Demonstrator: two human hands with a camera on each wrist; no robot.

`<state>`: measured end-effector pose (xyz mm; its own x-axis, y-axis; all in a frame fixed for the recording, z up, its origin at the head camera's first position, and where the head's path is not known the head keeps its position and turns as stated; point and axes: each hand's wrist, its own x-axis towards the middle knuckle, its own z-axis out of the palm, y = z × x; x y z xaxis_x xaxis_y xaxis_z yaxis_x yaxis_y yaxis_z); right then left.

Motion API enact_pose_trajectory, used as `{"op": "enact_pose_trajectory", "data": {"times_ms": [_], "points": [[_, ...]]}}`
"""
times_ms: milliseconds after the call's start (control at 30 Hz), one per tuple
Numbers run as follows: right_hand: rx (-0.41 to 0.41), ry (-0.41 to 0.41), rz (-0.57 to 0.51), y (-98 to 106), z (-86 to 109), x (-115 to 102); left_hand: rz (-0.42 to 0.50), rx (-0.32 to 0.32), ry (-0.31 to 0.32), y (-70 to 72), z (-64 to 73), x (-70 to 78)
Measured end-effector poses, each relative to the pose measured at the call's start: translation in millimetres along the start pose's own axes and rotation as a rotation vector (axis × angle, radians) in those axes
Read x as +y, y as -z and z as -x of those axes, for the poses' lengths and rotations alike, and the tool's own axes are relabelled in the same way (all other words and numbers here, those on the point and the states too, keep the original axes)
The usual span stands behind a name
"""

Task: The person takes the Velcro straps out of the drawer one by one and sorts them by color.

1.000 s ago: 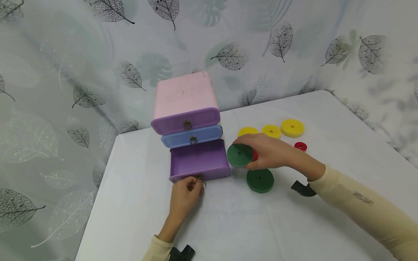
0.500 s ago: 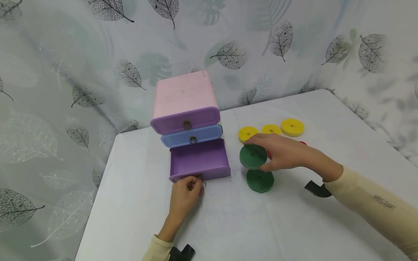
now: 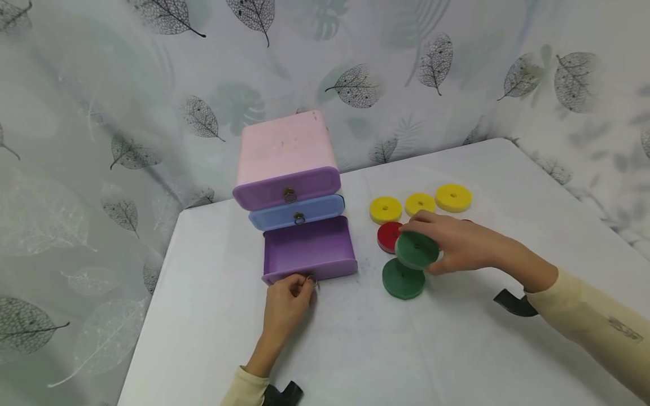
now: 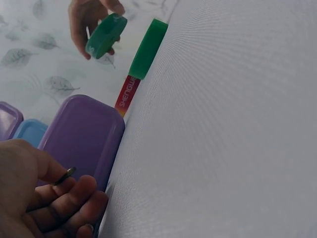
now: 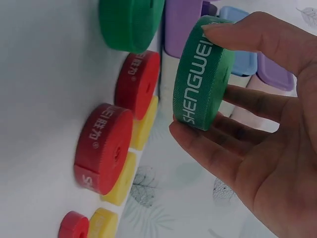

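Note:
My left hand pinches the small metal ring pull of the lowest purple drawer, which stands pulled out and bare inside. In my right hand is a green tape roll with white SHENGWEI lettering, gripped by its edge between thumb and fingers. The hand carries it tilted, raised over the table. Beneath it, a second green tape roll lies flat, partly overlapped by the held one in the head view. A red tape roll lies just behind.
The pink drawer cabinet has a blue middle drawer and a purple top drawer. Yellow rolls lie in a row behind the red ones. More red rolls show in the right wrist view. A leaf-patterned curtain backs the table.
My right hand has moved rightward with the green tape roll, away from the drawer, uncovering the red roll and a yellow one. The left hand stays on the ring pull.

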<state>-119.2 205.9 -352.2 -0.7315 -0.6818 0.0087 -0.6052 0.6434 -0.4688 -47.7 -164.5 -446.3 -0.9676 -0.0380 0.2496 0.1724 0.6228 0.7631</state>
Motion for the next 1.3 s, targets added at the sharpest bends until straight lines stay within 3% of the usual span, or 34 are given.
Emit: {"op": "enact_pose_trajectory", "data": {"times_ms": [367, 867, 1300], "points": [[0.003, -0.015, -0.004, -3.5, 12.7, 8.5, -0.006, 0.002, 0.005, 0.2, 0.5, 0.4], [-0.049, -0.125, 0.029, -4.8, 31.4, 16.2, 0.003, -0.018, 0.012, -0.7, -0.7, -1.3], [-0.111, -0.172, 0.018, -19.1, 36.8, 25.4, 0.005, -0.022, 0.016, -0.4, -14.9, 1.1]]}}
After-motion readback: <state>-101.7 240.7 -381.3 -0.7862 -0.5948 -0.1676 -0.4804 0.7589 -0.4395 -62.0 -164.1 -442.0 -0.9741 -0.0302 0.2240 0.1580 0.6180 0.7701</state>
